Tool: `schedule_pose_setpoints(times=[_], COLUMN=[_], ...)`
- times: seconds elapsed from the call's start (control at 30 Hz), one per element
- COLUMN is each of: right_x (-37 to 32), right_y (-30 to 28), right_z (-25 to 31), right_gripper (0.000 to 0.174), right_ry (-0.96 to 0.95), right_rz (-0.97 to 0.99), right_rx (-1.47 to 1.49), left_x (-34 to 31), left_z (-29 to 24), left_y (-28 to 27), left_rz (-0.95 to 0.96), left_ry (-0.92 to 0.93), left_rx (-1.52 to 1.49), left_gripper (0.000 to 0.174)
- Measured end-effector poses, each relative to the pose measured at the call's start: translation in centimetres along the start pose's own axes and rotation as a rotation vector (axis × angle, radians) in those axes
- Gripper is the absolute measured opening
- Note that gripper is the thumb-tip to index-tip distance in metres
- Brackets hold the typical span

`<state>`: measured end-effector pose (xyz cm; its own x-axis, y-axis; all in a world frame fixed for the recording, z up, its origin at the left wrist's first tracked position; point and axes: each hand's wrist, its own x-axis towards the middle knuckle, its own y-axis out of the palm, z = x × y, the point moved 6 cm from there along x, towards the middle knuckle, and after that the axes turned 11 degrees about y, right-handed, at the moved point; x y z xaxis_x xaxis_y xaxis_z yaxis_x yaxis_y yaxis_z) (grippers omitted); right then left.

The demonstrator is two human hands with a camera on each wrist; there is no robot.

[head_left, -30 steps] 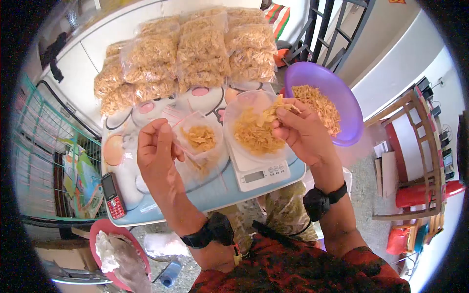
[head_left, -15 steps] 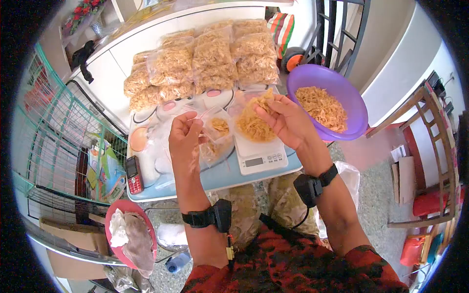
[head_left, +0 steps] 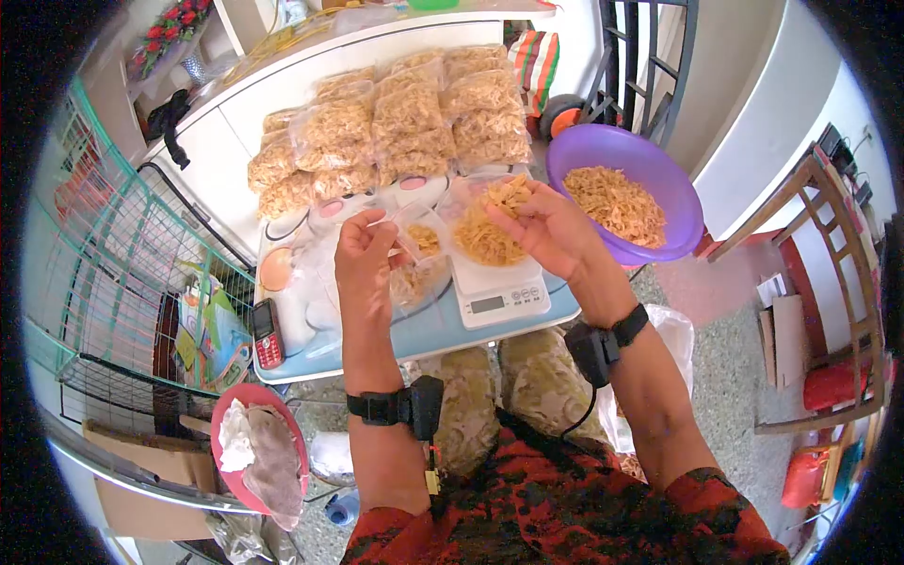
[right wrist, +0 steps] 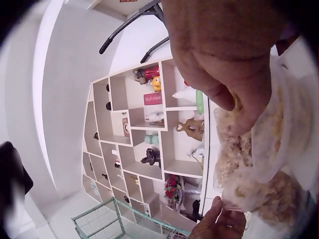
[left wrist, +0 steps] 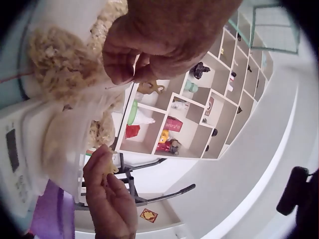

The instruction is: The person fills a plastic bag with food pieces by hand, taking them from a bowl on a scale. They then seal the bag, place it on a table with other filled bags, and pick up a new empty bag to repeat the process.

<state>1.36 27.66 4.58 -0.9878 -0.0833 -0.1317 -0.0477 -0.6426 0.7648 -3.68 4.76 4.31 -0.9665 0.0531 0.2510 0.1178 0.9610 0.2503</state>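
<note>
My left hand (head_left: 365, 268) pinches the edge of a small clear zip bag (head_left: 424, 238) between thumb and fingers, at the table's middle. Some dried yellow-brown strips lie in that bag. To its right, my right hand (head_left: 557, 235) holds a pinch of the same strips (head_left: 508, 194) between thumb and fingertips. Those strips hang over a clear plastic bowl (head_left: 451, 200) that is partly filled with more. Under the bowl stands a white kitchen scale (head_left: 513, 306); its display is too small to read. In the left wrist view, the left fingertips grip the bag's top edge.
Filled clear bags (head_left: 410, 113) are stacked along the table's back. A purple basin (head_left: 683, 202) of loose strips stands to the right. On the front left corner lies a red phone (head_left: 267, 334). A wire cage (head_left: 132, 273) flanks the table's left side.
The head view has shifted, so the table sits farther off and more to the right. Both hands keep their grips; the left stays by the bag, the right with its strips over the bowl.
</note>
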Motion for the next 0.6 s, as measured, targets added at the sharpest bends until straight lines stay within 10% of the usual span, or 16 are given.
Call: schedule_pose_setpoints(times=[0.23, 0.43, 0.53, 0.6], right_x=[-0.5, -0.2, 3.6, 4.2], right_y=[3.2, 8.9, 6.6, 7.0], right_z=[0.1, -0.9, -3.5, -4.2], right_gripper=[0.042, 0.027, 0.024, 0.027], right_ry=[-0.033, -0.532, -0.232, -0.183], right_rz=[0.057, -0.025, -0.068, -0.078], right_rx=[-0.185, -1.742, -1.180, -1.317], left_x=[0.5, 0.3, 0.3, 0.5], left_z=[0.6, -0.1, -0.2, 0.1], left_y=[0.1, 0.2, 0.2, 0.0], left_rz=[0.038, 0.020, 0.010, 0.003], left_ry=[-0.010, 0.008, 0.010, -0.003], left_rx=[0.025, -0.007, 0.003, -0.008], left_gripper=[0.038, 0.038, 0.038, 0.038])
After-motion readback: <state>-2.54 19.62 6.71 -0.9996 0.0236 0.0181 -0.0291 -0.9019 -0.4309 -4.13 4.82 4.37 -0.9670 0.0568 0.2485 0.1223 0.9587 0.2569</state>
